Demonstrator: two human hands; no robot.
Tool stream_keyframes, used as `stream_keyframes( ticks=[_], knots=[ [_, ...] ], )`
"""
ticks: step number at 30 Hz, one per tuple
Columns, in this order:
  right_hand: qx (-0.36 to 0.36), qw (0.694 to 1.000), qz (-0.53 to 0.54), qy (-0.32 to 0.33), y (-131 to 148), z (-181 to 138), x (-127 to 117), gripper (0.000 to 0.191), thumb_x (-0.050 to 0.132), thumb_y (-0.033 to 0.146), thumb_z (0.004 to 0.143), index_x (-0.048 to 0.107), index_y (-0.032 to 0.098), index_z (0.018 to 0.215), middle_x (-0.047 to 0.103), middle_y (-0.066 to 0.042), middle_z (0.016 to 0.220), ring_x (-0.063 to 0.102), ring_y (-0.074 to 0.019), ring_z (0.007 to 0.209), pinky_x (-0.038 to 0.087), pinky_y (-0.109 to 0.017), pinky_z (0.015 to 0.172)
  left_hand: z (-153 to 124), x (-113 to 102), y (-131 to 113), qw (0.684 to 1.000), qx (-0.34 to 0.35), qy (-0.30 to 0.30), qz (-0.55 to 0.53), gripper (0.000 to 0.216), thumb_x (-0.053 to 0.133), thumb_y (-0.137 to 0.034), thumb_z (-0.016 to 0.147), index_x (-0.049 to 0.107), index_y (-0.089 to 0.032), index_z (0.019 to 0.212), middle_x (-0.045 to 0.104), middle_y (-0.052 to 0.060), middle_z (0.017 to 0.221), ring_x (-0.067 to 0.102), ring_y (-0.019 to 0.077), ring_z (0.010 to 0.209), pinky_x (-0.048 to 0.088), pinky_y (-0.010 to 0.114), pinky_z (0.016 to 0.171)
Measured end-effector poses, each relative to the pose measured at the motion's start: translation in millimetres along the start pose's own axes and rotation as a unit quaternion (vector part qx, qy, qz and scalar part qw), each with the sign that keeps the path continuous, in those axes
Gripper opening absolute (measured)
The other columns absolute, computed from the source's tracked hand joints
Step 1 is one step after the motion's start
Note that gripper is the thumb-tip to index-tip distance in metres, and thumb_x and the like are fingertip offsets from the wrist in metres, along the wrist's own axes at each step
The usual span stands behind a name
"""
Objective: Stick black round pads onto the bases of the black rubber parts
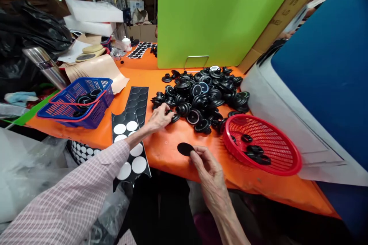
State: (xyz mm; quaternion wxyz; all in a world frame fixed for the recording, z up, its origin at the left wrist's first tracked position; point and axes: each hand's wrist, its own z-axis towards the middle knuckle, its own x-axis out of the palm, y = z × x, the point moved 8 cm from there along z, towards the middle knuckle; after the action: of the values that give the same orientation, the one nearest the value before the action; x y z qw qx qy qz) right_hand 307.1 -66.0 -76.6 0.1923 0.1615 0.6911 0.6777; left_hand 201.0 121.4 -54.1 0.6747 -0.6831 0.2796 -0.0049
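Observation:
My right hand pinches a thin round black disc by its edge, held low over the front of the table. At the near left side of a heap of black round stepped parts, my left hand has thumb and fingers closed on one black round part. Under my left forearm lies a black sheet with round white spots. A dark sheet of cut circles extends behind it.
On the right stands a red plastic basket with several black rings. A blue basket with black parts sits on the left, beside a steel flask. A green board rises behind the heap on the orange table.

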Motion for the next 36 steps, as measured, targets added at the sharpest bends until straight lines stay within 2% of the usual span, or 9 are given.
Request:
stream_keyframes(
  ticks=[2,4,6,8,11,14,21,28,36],
  knots=[
    [-0.013,1.000,-0.019,0.001,1,-1,-3,0.024,0.061,0.045,0.083,0.064,0.022,0.091,0.063,-0.003,0.084,0.059,-0.0178,0.076,0.051,-0.030,0.071,-17,-2,6,0.989,-0.079,0.056,-0.110,0.008,0.057,-0.023,0.082,0.050,-0.021,0.084,0.058,0.002,0.078,0.059,0.0186,0.076,0.050,0.037,0.075],
    [-0.053,0.997,-0.050,0.005,9,-2,0,0.023,0.058,0.042,0.085,0.064,0.022,0.095,0.063,-0.004,0.089,0.059,-0.0188,0.082,0.049,-0.032,0.076,-40,-2,12,0.944,-0.169,0.098,-0.265,0.011,0.058,-0.028,0.084,0.050,-0.020,0.084,0.057,0.000,0.073,0.057,0.0146,0.065,0.050,0.032,0.065],
    [-0.078,0.994,-0.069,0.022,17,-4,8,0.030,0.057,0.039,0.086,0.059,0.024,0.112,0.060,-0.001,0.083,0.057,-0.0171,0.077,0.047,-0.032,0.075,-63,-3,15,0.881,-0.232,0.102,-0.400,0.017,0.060,-0.032,0.084,0.051,-0.018,0.081,0.059,0.002,0.074,0.057,0.0142,0.065,0.050,0.030,0.063],
    [-0.078,0.995,-0.051,0.029,24,-6,15,0.040,0.060,0.037,0.085,0.051,0.026,0.123,0.056,0.003,0.076,0.054,-0.0150,0.070,0.045,-0.030,0.071,-79,-9,16,0.858,-0.232,0.092,-0.448,0.013,0.061,-0.027,0.084,0.056,-0.015,0.082,0.063,0.006,0.081,0.060,0.0148,0.071,0.052,0.030,0.067],
    [-0.019,0.999,0.019,0.044,26,-7,24,0.024,0.064,0.041,0.083,0.057,0.023,0.099,0.054,0.003,0.074,0.051,-0.0131,0.067,0.043,-0.027,0.067,-97,-15,14,0.880,-0.175,0.103,-0.429,0.013,0.063,-0.012,0.080,0.063,-0.013,0.093,0.066,0.008,0.097,0.063,0.0151,0.082,0.053,0.032,0.080],
    [0.044,0.993,0.086,0.063,22,-7,33,0.026,0.066,0.047,0.080,0.058,0.021,0.080,0.053,0.002,0.072,0.050,-0.0121,0.068,0.042,-0.025,0.068,-112,-21,15,0.902,-0.134,0.101,-0.398,0.024,0.066,-0.013,0.079,0.065,-0.014,0.102,0.066,0.008,0.103,0.065,0.0172,0.086,0.053,0.038,0.086],
    [0.016,0.997,0.069,0.021,18,-6,48,0.027,0.067,0.047,0.077,0.064,0.020,0.078,0.057,-0.005,0.105,0.054,-0.0199,0.100,0.043,-0.033,0.088,-131,-23,28,0.892,-0.124,0.107,-0.420,0.041,0.070,-0.012,0.074,0.065,-0.017,0.114,0.067,0.008,0.105,0.067,0.0194,0.088,0.057,0.036,0.081],
    [-0.003,1.000,0.017,-0.017,23,-12,59,0.026,0.064,0.044,0.079,0.064,0.018,0.074,0.057,-0.007,0.101,0.057,-0.0198,0.094,0.048,-0.033,0.079,-137,-25,34,0.897,-0.143,0.081,-0.410,0.040,0.068,-0.008,0.069,0.069,-0.017,0.107,0.067,0.007,0.109,0.067,0.0149,0.083,0.055,0.023,0.067],
    [-0.015,0.999,0.004,-0.037,21,-14,62,0.025,0.062,0.042,0.079,0.063,0.018,0.073,0.056,-0.006,0.101,0.056,-0.0187,0.094,0.048,-0.031,0.078,-138,-24,35,0.895,-0.151,0.072,-0.413,0.040,0.066,-0.006,0.067,0.070,-0.017,0.105,0.067,0.007,0.110,0.065,0.0127,0.081,0.054,0.022,0.066]
  ],
)
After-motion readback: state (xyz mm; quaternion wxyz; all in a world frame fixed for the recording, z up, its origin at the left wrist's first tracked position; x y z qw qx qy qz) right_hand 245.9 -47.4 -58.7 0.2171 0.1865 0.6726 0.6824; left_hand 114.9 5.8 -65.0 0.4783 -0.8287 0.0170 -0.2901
